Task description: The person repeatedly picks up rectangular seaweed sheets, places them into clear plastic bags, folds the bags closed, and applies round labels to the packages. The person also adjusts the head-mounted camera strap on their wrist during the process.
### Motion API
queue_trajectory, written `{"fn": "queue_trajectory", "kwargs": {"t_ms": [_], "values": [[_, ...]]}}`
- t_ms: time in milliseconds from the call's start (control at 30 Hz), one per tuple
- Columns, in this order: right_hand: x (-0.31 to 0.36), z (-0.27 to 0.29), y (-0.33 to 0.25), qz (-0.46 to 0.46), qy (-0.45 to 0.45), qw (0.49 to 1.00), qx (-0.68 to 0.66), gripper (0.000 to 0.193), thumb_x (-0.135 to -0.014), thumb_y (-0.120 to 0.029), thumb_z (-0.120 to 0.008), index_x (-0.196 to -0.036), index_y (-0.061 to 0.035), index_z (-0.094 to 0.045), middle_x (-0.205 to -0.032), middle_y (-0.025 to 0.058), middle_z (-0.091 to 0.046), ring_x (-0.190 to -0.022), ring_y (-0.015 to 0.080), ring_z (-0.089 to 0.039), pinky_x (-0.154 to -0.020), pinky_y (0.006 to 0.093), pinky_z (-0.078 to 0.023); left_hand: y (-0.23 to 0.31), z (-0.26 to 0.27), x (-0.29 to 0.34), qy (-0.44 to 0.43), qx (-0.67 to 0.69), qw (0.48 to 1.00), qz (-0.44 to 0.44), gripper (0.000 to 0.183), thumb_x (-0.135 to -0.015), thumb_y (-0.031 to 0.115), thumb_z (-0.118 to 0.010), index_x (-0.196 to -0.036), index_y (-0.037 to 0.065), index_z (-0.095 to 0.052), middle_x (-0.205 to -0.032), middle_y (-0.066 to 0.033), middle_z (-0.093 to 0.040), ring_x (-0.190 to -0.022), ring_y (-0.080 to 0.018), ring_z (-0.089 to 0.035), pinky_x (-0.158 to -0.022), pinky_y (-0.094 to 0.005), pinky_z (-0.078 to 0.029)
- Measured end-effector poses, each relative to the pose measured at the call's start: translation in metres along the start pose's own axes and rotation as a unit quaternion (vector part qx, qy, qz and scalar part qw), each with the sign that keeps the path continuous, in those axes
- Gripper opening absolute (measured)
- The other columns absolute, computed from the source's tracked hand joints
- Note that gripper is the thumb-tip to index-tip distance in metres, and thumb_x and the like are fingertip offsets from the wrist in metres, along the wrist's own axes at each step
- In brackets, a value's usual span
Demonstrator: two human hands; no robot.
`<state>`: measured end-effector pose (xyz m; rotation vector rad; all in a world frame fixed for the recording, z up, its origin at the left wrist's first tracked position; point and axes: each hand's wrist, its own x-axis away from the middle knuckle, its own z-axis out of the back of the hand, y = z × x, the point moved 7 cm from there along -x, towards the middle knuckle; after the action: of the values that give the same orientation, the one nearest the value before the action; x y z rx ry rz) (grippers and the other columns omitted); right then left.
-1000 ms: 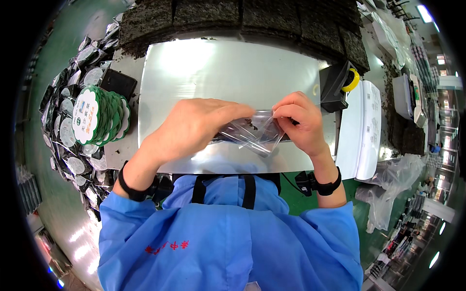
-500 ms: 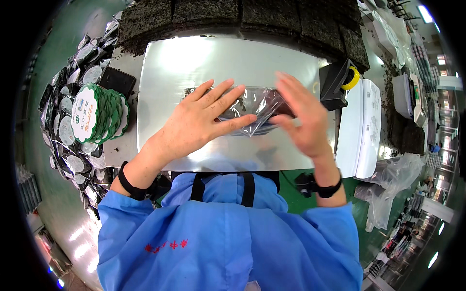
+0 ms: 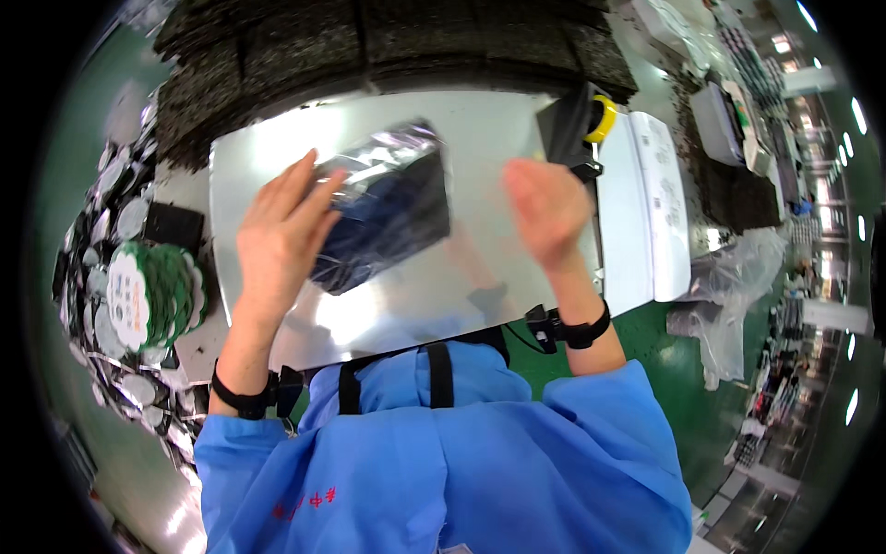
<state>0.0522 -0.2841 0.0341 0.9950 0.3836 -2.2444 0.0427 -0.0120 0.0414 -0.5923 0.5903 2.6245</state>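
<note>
A clear plastic packet of flat, dark contents (image 3: 397, 217) is tilted over the left half of the shiny metal board (image 3: 489, 277). My left hand (image 3: 281, 235) grips its left edge, the fingertips over the crinkled film near the upper corner. To the right of the packet, apart from it, my right hand (image 3: 549, 212) is raised over the board. Its fingers look drawn together, but motion blurs them, and whatever they may hold cannot be made out. Just beyond that hand stands a black tape dispenser (image 3: 565, 129) with a yellow roll (image 3: 602, 118).
Dark, rough slabs (image 3: 305, 46) line the board's far side. On the left are a stack of green-and-white scalloped labels (image 3: 129, 300), a black box (image 3: 175, 226) and a heap of shiny packets (image 3: 101, 194). White printed sheets (image 3: 660, 212) and clear plastic bags (image 3: 729, 286) lie right.
The packet has turned and shifted left with my left hand, which went from lying flat across it to gripping its edge. My right hand has left the packet, its fingers drawing in. The view has shifted.
</note>
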Motion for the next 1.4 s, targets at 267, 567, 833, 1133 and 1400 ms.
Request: {"fn": "queue_trajectory", "kwargs": {"t_ms": [267, 567, 833, 1133, 1400], "values": [[0.134, 0.003, 0.217, -0.743, -0.094, 0.606, -0.269, 0.037, -0.091, -0.022, -0.065, -0.114, 0.0057, -0.057, -0.106, 0.0173, -0.063, -0.081, 0.0350, -0.071, -0.066, 0.0418, -0.059, 0.018, -0.007, -0.002, 0.008, -0.063, 0.998, 0.001, 0.044, -0.075, 0.006, -0.072, -0.118, 0.011, -0.067, -0.123, -0.0130, -0.063, -0.110, -0.0294, -0.061, -0.092, -0.0396, -0.049], [0.205, -0.037, 0.196, -0.712, 0.215, 0.446, -0.499, 0.026, -0.090, -0.002, -0.057, -0.112, 0.0100, -0.051, -0.103, 0.0182, -0.061, -0.095, 0.0430, -0.065, -0.087, 0.0520, -0.055, 0.014, -0.006, -0.001, 0.013, -0.050, 0.999, 0.007, 0.043, -0.075, 0.006, -0.072, -0.117, 0.011, -0.068, -0.123, -0.0139, -0.063, -0.110, -0.0306, -0.061, -0.092, -0.0395, -0.049], [0.216, -0.063, 0.156, -0.704, 0.391, 0.451, -0.387, 0.031, -0.090, 0.002, -0.059, -0.120, 0.0044, -0.053, -0.104, 0.0109, -0.062, -0.094, 0.0275, -0.066, -0.087, 0.0393, -0.055, 0.007, -0.005, -0.001, 0.006, -0.043, 0.998, 0.051, 0.047, -0.071, 0.010, -0.075, -0.118, 0.016, -0.069, -0.126, -0.0121, -0.062, -0.110, -0.0278, -0.061, -0.091, -0.0365, -0.050], [0.209, -0.069, 0.149, -0.705, 0.367, 0.512, -0.325, 0.025, -0.089, 0.002, -0.060, -0.114, 0.0059, -0.057, -0.105, 0.0065, -0.062, -0.097, 0.0149, -0.058, -0.086, 0.0251, -0.047, 0.008, -0.006, 0.000, 0.020, -0.059, 0.998, 0.023, 0.044, -0.074, 0.011, -0.074, -0.117, 0.015, -0.069, -0.126, -0.0117, -0.062, -0.113, -0.0283, -0.061, -0.094, -0.0387, -0.049], [0.092, -0.082, 0.012, -0.545, 0.073, 0.658, -0.515, 0.008, -0.089, -0.002, -0.062, -0.090, 0.0045, -0.065, -0.091, 0.0104, -0.067, -0.081, 0.0146, -0.063, -0.076, 0.0257, -0.051, 0.009, -0.004, 0.001, 0.017, -0.063, 0.998, 0.021, 0.043, -0.076, 0.012, -0.073, -0.118, 0.014, -0.068, -0.125, -0.0121, -0.062, -0.114, -0.0291, -0.060, -0.095, -0.0391, -0.048]]}}
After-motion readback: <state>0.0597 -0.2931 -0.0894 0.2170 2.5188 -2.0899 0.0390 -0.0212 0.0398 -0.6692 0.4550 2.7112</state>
